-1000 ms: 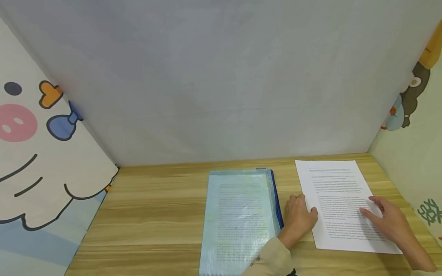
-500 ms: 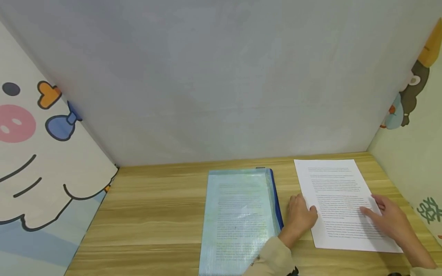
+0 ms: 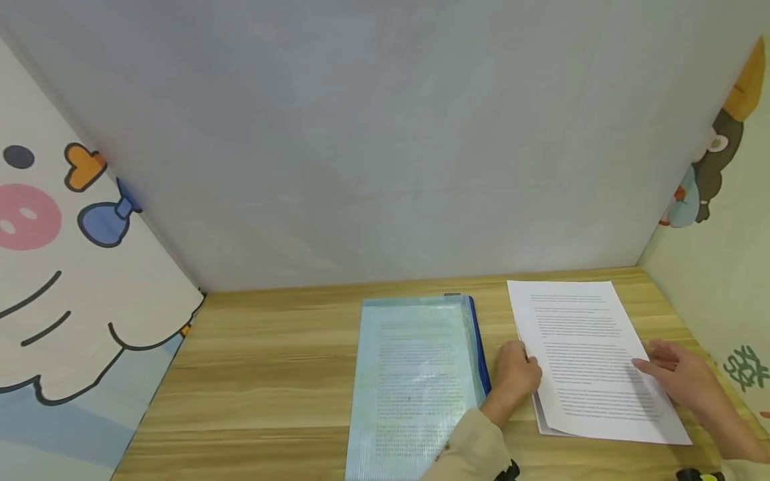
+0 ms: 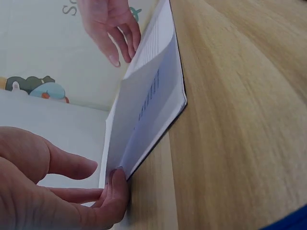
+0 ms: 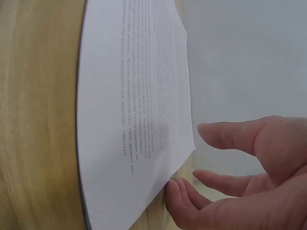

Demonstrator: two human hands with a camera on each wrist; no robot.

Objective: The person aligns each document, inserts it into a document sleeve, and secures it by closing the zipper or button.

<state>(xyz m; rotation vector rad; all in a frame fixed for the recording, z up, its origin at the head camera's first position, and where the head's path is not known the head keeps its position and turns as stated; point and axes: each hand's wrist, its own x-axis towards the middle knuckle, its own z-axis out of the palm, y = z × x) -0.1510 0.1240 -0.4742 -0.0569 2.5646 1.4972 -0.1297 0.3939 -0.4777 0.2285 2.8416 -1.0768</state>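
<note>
A stack of printed white paper sheets [image 3: 580, 361] lies on the right of the table. Its top sheet curls up along the left side, showing another sheet below in the left wrist view. My left hand [image 3: 516, 373] is at the stack's left edge, fingertips touching the paper [image 4: 144, 110], with the thumb held apart from it. On the other side, my right hand [image 3: 686, 377] has its fingertips by the right edge. The right wrist view shows that thumb clear of the paper [image 5: 120, 120], with the lower fingertips at the edge.
Left of the stack lies a translucent light-blue zip pouch [image 3: 415, 381] holding a printed sheet, under my left sleeve [image 3: 472, 447]. Its dark-blue zipper edge [image 3: 479, 347] faces the stack. A grey wall [image 3: 391, 167] stands behind the wooden table [image 3: 252, 387], with cartoon panels at both sides.
The top sheet has shifted slightly left and its left side has lifted, exposing a sheet below. My left hand has moved slightly left, and the right thumb has come nearer the paper's right edge.
</note>
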